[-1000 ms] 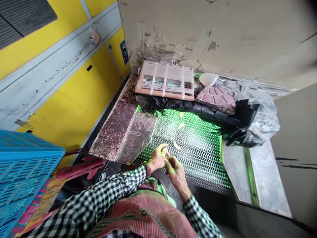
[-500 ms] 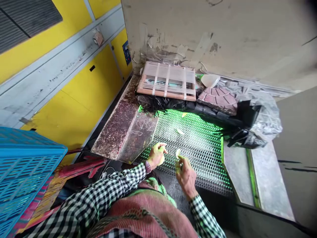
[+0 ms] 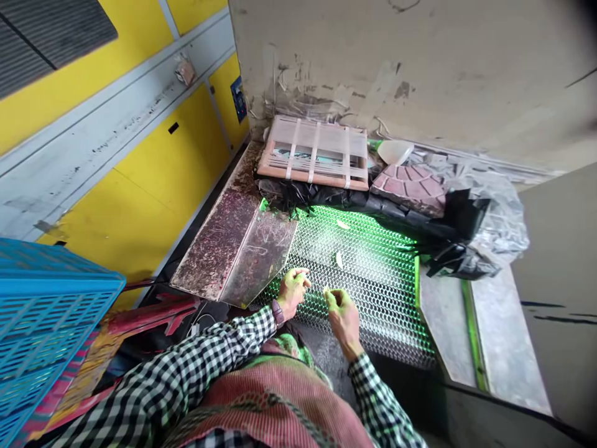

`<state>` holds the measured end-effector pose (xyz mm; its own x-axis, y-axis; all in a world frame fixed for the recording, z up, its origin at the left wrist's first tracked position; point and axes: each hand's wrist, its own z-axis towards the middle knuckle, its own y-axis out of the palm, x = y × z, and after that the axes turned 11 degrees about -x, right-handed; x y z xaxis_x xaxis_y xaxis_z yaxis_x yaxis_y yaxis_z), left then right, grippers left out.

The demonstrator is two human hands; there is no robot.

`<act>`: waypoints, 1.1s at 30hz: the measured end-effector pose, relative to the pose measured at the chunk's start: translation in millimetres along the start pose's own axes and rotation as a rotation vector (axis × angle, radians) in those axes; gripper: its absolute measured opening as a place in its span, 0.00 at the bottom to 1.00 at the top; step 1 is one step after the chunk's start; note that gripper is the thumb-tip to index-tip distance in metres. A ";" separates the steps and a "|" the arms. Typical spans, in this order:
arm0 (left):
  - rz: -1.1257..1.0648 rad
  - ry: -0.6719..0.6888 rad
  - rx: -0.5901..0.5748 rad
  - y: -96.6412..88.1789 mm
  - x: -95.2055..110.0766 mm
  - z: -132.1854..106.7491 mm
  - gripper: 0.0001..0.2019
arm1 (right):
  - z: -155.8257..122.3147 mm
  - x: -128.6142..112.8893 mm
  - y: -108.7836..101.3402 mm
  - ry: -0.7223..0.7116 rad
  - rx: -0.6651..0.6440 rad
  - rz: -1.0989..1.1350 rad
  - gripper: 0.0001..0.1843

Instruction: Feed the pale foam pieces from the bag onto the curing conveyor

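Observation:
A lit metal mesh belt (image 3: 373, 292) runs away from me under greenish light. On it lie two thin, pale, slipper-shaped pieces, a nearer piece (image 3: 339, 259) standing lengthwise and a farther piece (image 3: 343, 224) lying crosswise. My left hand (image 3: 293, 292), with a band at the wrist, is held over the belt's near left side, fingers bent together; whatever it holds is hidden. My right hand (image 3: 344, 316) is over the near middle, thumb and forefinger pinched. A tiny pale bit shows at its fingertips, too small to name.
A wooden frame with straps (image 3: 317, 152), a pinkish stone-like block (image 3: 410, 186) and black plastic (image 3: 382, 208) lie across the belt's far end. Metal side plates (image 3: 261, 249) flank it. A blue crate (image 3: 56, 323) stands at left, beside yellow machine panels (image 3: 186, 155).
The pale pieces on the belt have moved away from me. The piece at my right fingertips now lies farther up the belt, and that hand has drawn slightly left, pinched.

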<state>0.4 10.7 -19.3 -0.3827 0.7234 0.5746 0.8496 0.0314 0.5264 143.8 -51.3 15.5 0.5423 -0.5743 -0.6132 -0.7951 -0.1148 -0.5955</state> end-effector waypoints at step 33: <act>-0.653 -0.031 -0.077 -14.3 41.2 -9.2 0.08 | 7.8 -18.9 23.2 -0.515 0.034 -0.376 0.12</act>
<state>-30.9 33.7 2.6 -0.7991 0.5921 0.1043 0.4175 0.4216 0.8049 117.2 -36.8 9.2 0.8503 -0.0359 -0.5251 -0.5208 -0.2025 -0.8293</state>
